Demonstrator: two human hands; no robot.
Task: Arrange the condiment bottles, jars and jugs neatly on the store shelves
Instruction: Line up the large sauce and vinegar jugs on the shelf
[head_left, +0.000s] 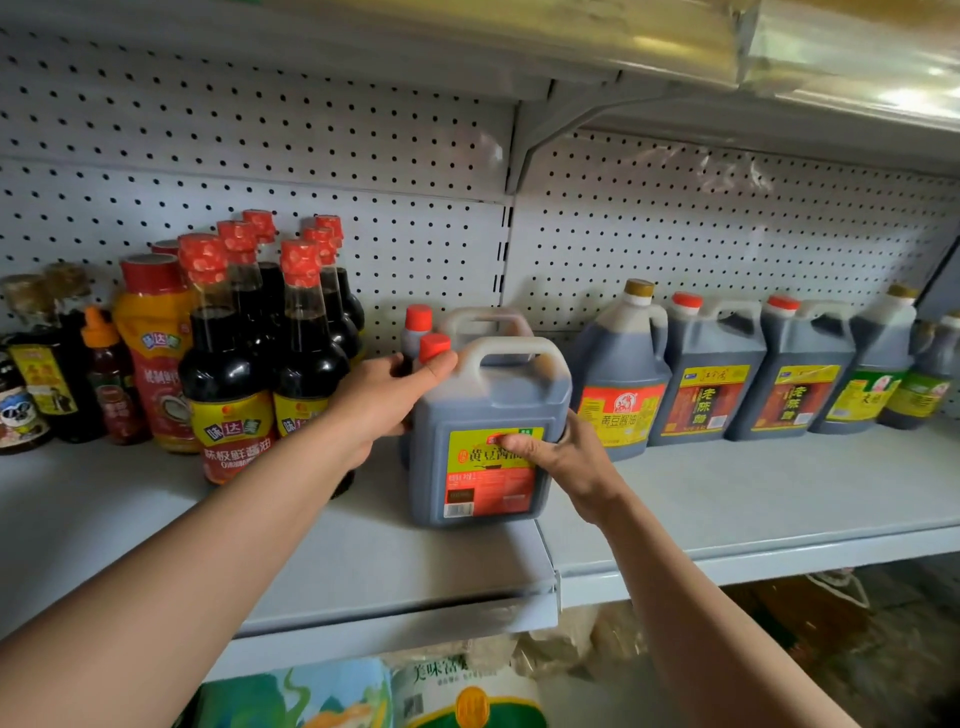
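**Listener:** Where is the jug, and what are your hands doing?

**Me:** The soy sauce jug (483, 431) stands on the grey store shelf (727, 499), near its front edge. A matching jug (483, 322) sits directly behind it. Left of it stand tall red-capped soy sauce bottles (306, 338); right of it, a row of vinegar jugs (706, 374) against the pegboard back.

**Listener:** And your grip?

**Me:** My left hand (395, 400) wraps the jug's upper left shoulder, thumb near the base of its moulded handle (511, 351). My right hand (561, 452) clasps its right side, thumb pressed across the yellow and red label (491, 470). Both hands are grasping it.

**Listener:** How will it handle?

**Me:** I judge it heavy: dark liquid fills it nearly to the shoulder. The plastic walls look stiff but smooth, so likely a little slippery, and the sauce would slosh if tilted. For sliding it, flat grips low on both sides seem best. For lifting, I would take the handle on top and support the base.

**Listener:** Anything close enough to bump?

**Me:** The nearest red-capped bottle, just beside my left forearm.
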